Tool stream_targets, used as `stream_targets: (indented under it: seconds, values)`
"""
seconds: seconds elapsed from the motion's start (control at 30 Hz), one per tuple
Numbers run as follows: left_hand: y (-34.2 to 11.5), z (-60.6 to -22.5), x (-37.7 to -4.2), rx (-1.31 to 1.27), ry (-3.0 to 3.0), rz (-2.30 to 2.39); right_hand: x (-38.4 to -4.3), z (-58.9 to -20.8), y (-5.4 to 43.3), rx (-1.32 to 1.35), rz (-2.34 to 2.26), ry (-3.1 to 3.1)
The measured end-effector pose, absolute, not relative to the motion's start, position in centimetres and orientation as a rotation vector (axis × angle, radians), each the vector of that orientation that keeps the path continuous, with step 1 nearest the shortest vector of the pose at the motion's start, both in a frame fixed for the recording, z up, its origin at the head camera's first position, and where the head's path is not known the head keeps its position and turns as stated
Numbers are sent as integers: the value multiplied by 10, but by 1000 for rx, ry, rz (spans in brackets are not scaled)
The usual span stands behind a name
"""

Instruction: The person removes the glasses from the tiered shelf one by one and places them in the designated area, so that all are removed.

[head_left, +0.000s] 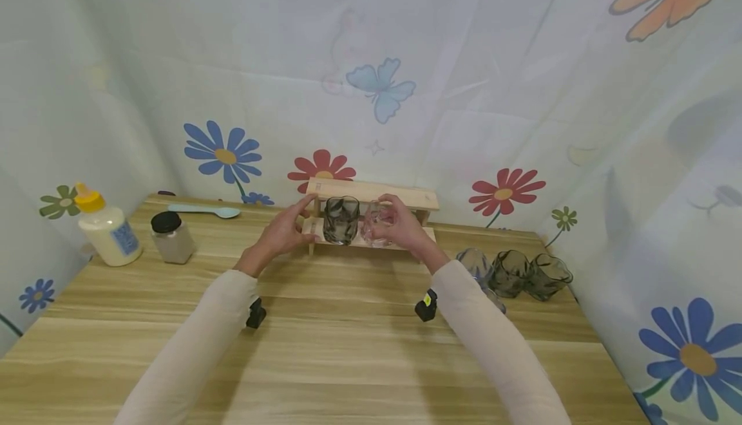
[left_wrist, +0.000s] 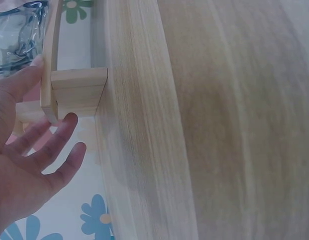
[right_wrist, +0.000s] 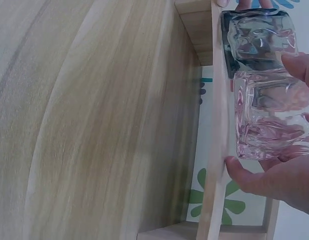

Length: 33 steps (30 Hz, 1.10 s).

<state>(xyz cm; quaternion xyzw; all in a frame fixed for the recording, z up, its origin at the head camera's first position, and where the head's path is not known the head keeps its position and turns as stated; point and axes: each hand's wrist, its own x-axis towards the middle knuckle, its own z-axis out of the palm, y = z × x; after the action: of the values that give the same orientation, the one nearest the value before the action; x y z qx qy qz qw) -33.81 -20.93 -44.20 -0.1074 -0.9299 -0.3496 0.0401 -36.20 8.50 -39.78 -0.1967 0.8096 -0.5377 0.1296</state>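
Observation:
A small two-tier wooden stand [head_left: 371, 190] stands at the back of the table. On its lower tier are a smoky grey glass [head_left: 341, 220] and, to its right, a clear pink glass [head_left: 377, 225]; the two touch or nearly touch in the right wrist view. My left hand [head_left: 284, 228] holds the stand's left end, its thumb on the lower board [left_wrist: 48, 95] in the left wrist view. With the fingers of my right hand [head_left: 402, 225] curled round it, the pink glass rests at the board; the thumb [right_wrist: 242, 175] lies by the board's edge.
Right of the stand are two dark glasses [head_left: 510, 273] [head_left: 547, 277] and a bluish glass [head_left: 474, 263]; another bluish one is partly behind my right sleeve. At left stand a yellow-capped bottle [head_left: 109, 232] and a black-lidded jar [head_left: 172, 238]. A pale blue spoon [head_left: 205, 210] lies behind them.

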Motion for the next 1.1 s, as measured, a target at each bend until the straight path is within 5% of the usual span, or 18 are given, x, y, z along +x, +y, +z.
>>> stream_targets:
  seconds: [1.1]
  values:
    - [-209,-442,-337,-351,-2843,-1071,-332,-375,153,-540,-1642,2457]
